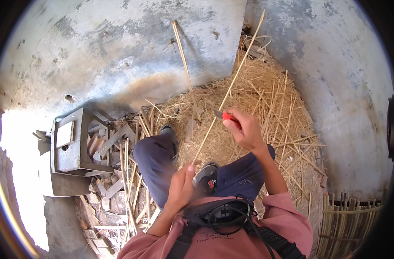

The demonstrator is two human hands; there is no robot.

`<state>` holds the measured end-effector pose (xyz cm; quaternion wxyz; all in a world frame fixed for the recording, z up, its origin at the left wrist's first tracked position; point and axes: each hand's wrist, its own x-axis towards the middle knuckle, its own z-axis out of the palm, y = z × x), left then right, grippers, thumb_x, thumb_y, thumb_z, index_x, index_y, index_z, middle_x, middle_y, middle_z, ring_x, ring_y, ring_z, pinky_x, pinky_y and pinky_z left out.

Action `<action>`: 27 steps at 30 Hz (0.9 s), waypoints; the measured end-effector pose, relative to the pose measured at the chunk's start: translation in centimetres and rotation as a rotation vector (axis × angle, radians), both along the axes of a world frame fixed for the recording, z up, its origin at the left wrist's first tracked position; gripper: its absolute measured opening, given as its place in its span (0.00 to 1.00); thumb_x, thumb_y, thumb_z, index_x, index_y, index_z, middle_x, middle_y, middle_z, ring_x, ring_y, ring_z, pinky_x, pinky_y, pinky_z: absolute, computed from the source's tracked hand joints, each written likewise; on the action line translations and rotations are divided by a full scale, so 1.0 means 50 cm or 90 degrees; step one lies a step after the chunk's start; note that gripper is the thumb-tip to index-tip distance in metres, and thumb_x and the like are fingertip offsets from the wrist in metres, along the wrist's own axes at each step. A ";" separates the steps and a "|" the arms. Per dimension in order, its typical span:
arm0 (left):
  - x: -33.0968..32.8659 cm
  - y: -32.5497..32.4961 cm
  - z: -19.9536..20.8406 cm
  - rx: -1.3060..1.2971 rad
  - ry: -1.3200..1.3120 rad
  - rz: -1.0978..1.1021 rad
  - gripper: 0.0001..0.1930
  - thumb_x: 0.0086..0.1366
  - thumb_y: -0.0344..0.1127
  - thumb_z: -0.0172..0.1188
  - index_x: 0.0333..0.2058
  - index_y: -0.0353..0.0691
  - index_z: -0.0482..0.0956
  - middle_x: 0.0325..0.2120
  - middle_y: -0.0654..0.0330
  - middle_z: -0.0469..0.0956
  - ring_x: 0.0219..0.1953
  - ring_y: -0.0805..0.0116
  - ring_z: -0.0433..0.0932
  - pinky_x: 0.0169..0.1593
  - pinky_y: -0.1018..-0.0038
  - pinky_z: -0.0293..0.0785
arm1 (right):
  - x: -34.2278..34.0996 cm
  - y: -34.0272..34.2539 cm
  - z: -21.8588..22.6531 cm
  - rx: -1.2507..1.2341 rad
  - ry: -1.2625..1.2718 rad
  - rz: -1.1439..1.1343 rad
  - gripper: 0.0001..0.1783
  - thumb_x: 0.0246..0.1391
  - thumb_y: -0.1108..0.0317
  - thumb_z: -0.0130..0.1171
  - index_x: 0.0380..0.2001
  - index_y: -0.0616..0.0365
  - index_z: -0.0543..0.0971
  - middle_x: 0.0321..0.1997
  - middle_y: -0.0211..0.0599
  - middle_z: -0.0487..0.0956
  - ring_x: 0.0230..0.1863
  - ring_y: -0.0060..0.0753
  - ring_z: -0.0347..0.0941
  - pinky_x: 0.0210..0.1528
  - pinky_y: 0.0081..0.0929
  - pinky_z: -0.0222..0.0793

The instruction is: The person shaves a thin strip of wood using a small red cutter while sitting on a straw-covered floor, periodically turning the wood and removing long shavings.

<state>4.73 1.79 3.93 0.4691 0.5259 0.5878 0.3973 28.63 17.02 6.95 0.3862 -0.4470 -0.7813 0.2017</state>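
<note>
The right hand (245,128) is wrapped around a red-handled knife (232,119), its blade partway along a long stick (243,56) clasped near its lower end by the left hand (181,183) and slanting above a straw heap (270,86). Left of the heap lie loose sticks (126,185) and a wooden box (71,159); at its far left leans another stick (186,69), at its near right a slatted fence (346,226). On its near side, bent legs (156,159) partly block it, and dark lettering (223,238) crosses the pink shirt (143,248).

Two hands (245,130), one knife (230,118), two shoes (207,176)
</note>
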 end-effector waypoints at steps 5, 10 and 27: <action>0.012 0.028 0.045 0.047 0.011 0.027 0.15 0.78 0.38 0.57 0.54 0.33 0.80 0.22 0.63 0.68 0.25 0.74 0.67 0.31 0.72 0.65 | -0.035 -0.064 -0.030 -0.045 -0.002 0.102 0.16 0.64 0.54 0.66 0.45 0.55 0.83 0.33 0.44 0.84 0.30 0.48 0.83 0.31 0.38 0.75; 0.020 0.048 0.054 0.058 0.015 0.001 0.14 0.73 0.37 0.67 0.49 0.33 0.79 0.21 0.61 0.68 0.26 0.77 0.66 0.30 0.73 0.66 | -0.067 -0.102 -0.050 0.030 0.009 0.163 0.15 0.63 0.54 0.67 0.42 0.54 0.83 0.33 0.38 0.83 0.27 0.45 0.81 0.28 0.37 0.74; 0.012 0.062 0.065 -0.014 -0.082 -0.064 0.26 0.77 0.34 0.62 0.68 0.30 0.69 0.45 0.62 0.80 0.45 0.80 0.75 0.49 0.79 0.73 | -0.073 -0.133 -0.043 0.024 0.018 0.118 0.16 0.58 0.58 0.70 0.43 0.58 0.86 0.35 0.41 0.86 0.28 0.45 0.84 0.29 0.35 0.78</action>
